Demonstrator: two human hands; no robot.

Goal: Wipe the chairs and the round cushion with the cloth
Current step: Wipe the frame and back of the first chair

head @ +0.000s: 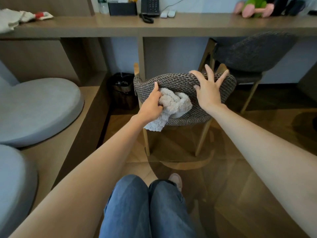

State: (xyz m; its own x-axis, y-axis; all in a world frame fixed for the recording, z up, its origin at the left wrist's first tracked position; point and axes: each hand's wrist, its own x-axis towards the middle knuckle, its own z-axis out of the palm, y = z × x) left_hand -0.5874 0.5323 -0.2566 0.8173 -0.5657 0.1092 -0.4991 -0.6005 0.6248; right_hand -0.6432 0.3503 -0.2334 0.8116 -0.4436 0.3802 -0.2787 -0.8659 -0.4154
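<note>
Woven brown-and-cream fabric covered the back of the chair (171,81), which stood in front of the person with its back turned to them and its seat towards the desk (171,26). The left hand (151,103) gripped a bunched, fluffy pale cloth (173,102), fingers curled round it and thumb raised against the weave, pressing it on the near face of the chair back; a loose end of the cloth hung below the back's lower edge. The right hand (208,90) lay flat over the top edge of the same back, just right of the cloth, fingers straight and spread, thumb on the near face, clasping nothing. The two hands were near each other but apart.

To the right, a dark far chair (255,52) was pushed under the desk. At the left, a round grey cushion (37,109) lay on a low wooden platform (75,134), with a second, near cushion (15,186) at the frame's lower edge. A black bin (122,90) sat under the desk just left of the chair. On the desk stood a phone (150,6) and a green-and-pink plush toy (252,6). Blue jeans (145,212) showed at the bottom, above the wood floor (240,186).
</note>
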